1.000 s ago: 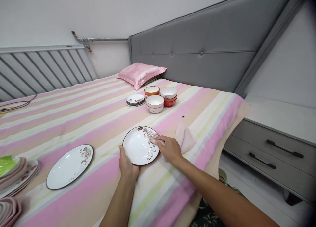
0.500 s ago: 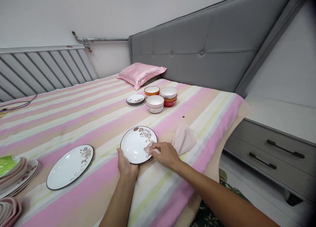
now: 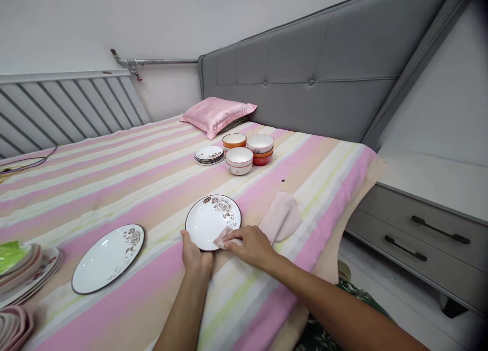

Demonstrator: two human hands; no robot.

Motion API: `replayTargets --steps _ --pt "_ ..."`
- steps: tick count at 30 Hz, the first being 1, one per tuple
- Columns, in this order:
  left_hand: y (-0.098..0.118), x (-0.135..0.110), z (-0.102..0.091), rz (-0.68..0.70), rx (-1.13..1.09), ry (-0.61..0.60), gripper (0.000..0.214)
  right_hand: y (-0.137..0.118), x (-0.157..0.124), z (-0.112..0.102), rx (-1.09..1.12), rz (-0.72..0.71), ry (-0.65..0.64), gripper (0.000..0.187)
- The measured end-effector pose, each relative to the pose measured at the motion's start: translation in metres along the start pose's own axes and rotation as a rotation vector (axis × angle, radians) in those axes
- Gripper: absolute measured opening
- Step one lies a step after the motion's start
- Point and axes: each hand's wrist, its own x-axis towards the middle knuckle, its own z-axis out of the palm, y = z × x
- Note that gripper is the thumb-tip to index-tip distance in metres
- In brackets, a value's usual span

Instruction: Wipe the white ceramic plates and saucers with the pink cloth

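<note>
A white plate (image 3: 208,221) with a dark rim and brown flowers is tilted up in my left hand (image 3: 195,254), its thumb on the near left edge and the other fingers hidden underneath. My right hand (image 3: 249,244) pinches a pale pink cloth (image 3: 223,237) against the plate's near right rim. More of the pink cloth (image 3: 282,217) lies bunched on the striped bedsheet just beyond that hand; whether it is one piece with the pinched part is partly hidden. To the left, a larger flowered plate (image 3: 109,259) lies flat on the sheet.
Several stacked bowls (image 3: 239,163) and a pile of small plates (image 3: 209,153) stand farther back, before a pink pillow (image 3: 218,114). More dishes (image 3: 49,269) are stacked at the left edge. A grey drawer cabinet (image 3: 419,229) stands beyond the bed's right edge.
My right hand has slid the cloth along the plate's rim, toward me and slightly left. The plate has shifted a little; my left hand keeps its hold.
</note>
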Motion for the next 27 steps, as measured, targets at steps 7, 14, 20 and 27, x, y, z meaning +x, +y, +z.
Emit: replayTargets --steps 7,14,20,27 --pt "0.0 -0.001 0.001 -0.012 -0.009 -0.02 0.045 0.013 0.011 -0.008 0.025 0.083 0.224 0.023" --pt "0.001 -0.01 0.005 -0.073 -0.065 -0.424 0.026 0.03 0.022 -0.02 0.157 0.155 0.416 0.024" --pt "0.004 -0.015 -0.002 -0.24 0.146 -0.572 0.027 0.05 0.037 -0.041 0.24 0.146 0.524 0.026" --pt "0.003 -0.021 -0.009 -0.452 0.438 -0.671 0.043 0.064 0.042 -0.056 0.261 0.018 0.423 0.025"
